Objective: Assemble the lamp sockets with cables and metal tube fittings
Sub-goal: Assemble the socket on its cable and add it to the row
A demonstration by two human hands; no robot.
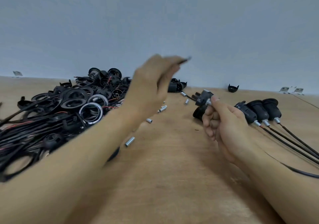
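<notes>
Wooden table (172, 172) fills lower frame. Big pile of black rings, sockets & cables (65, 109) at left. Three finished sockets (259, 111) w/ cables at right edge. Left hand (151, 85), blurred, raised mid-frame, pinches cable end (184, 61). Right hand (224, 125), apart from left, grips socket part (203, 99) w/ metal fitting. Loose metal tubes (129, 141) scattered centre.

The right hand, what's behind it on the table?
Behind the right hand a black socket part lies on the wooden table, only its left edge showing; the rest is covered by the fingers. The hand's grip is on a socket piece with a metal tube.
</notes>
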